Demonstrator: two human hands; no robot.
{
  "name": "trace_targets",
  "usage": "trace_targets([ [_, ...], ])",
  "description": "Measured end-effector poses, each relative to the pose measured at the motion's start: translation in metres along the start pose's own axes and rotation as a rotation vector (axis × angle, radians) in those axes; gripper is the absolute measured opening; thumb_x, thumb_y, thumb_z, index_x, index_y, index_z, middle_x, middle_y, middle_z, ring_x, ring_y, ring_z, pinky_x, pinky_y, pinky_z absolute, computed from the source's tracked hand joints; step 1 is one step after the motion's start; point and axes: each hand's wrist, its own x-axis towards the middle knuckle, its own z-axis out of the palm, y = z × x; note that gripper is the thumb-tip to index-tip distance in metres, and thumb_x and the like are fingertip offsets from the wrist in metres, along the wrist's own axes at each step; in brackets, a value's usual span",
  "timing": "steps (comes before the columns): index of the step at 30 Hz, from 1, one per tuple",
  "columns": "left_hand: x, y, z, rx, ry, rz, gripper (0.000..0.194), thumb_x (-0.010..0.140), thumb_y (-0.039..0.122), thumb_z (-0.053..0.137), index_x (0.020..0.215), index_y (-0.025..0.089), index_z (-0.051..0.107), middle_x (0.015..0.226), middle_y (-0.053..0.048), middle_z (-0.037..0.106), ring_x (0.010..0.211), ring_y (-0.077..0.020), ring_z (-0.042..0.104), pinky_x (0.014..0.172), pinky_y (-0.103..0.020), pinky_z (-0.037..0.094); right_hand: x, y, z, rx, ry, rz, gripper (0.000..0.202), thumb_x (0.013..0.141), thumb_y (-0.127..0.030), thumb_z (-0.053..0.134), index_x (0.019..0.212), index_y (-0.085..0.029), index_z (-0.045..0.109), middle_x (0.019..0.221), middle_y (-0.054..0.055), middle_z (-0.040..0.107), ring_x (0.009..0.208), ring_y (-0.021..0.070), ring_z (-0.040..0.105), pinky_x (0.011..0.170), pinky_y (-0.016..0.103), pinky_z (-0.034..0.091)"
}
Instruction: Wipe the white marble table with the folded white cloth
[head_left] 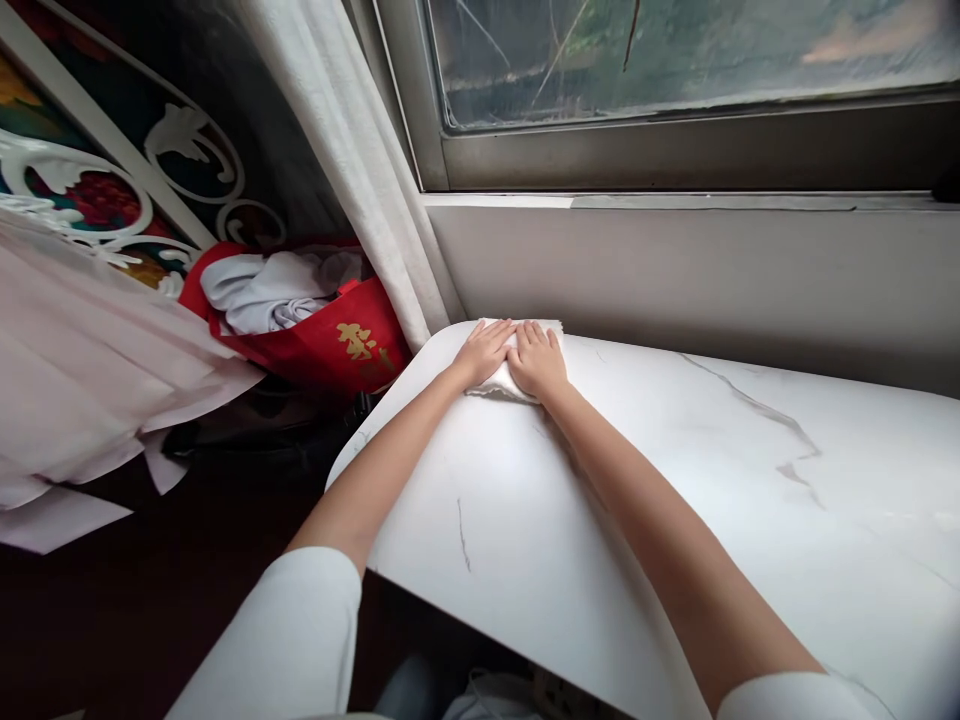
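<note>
A folded white cloth [501,384] lies flat on the white marble-patterned table [570,530], close to its far left corner by the wall. My left hand [484,352] rests on the cloth's left part with its fingers stretched out. Beside it, touching or nearly so, my right hand [538,358] presses flat on the right part, fingers extended forward. Both arms reach straight out across the tabletop. Much of the cloth is hidden beneath the two palms.
Left of the table stands a red bag [322,340] filled with pale fabric [277,285]. A white curtain [352,150] hangs by the corner. Behind the table are a wall [675,270] and a window [675,60]. Pink cloth [90,380] drapes at the far left.
</note>
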Motion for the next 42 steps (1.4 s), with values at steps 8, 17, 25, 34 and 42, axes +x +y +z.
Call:
trace_targets([
  [8, 0.027, 0.005, 0.005, -0.027, 0.006, 0.049, 0.048, 0.093, 0.021, 0.028, 0.139, 0.016, 0.038, 0.148, -0.005, 0.034, 0.137, -0.0140, 0.027, 0.115, -0.037, 0.011, 0.008, 0.016, 0.001, -0.017, 0.083, 0.071, 0.056, 0.092, -0.026, 0.024, 0.141, -0.001, 0.032, 0.149, 0.015, 0.031, 0.139, 0.0223, 0.022, 0.113, 0.042, 0.011],
  [17, -0.026, 0.024, 0.002, 0.017, 0.047, 0.054, 0.048, 0.093, 0.020, 0.026, 0.140, 0.012, 0.036, 0.148, -0.009, 0.033, 0.138, -0.0164, 0.025, 0.115, -0.040, 0.013, -0.037, 0.001, -0.007, -0.007, 0.029, -0.001, 0.057, 0.093, -0.028, 0.023, 0.143, 0.000, 0.029, 0.150, 0.016, 0.027, 0.140, 0.0236, 0.019, 0.113, 0.042, 0.009],
  [25, -0.132, 0.061, -0.014, -0.005, 0.112, 0.069, 0.048, 0.094, 0.021, 0.023, 0.139, 0.008, 0.037, 0.146, -0.012, 0.037, 0.138, -0.0200, 0.027, 0.115, -0.045, 0.015, -0.129, -0.037, -0.020, 0.036, -0.032, -0.114, 0.058, 0.095, -0.030, 0.021, 0.144, 0.001, 0.025, 0.151, 0.018, 0.022, 0.141, 0.0262, 0.013, 0.115, 0.046, 0.008],
  [34, -0.234, 0.132, -0.027, -0.020, 0.105, 0.041, 0.057, 0.093, 0.021, 0.026, 0.149, 0.015, 0.015, 0.150, -0.010, 0.027, 0.140, -0.0222, 0.019, 0.115, -0.049, 0.016, -0.235, -0.044, -0.045, 0.102, -0.102, -0.313, 0.058, 0.095, -0.031, 0.025, 0.146, -0.005, 0.020, 0.153, 0.012, 0.015, 0.142, 0.0252, 0.004, 0.117, 0.050, 0.010],
  [42, -0.224, 0.153, -0.025, -0.037, 0.055, 0.085, 0.056, 0.093, 0.021, 0.027, 0.148, 0.015, 0.018, 0.150, -0.008, 0.026, 0.140, -0.0224, 0.018, 0.115, -0.049, 0.015, -0.244, -0.023, -0.055, 0.127, -0.163, -0.249, 0.059, 0.095, -0.031, 0.025, 0.148, -0.007, 0.015, 0.153, 0.010, 0.011, 0.142, 0.0229, 0.005, 0.117, 0.048, 0.011],
])
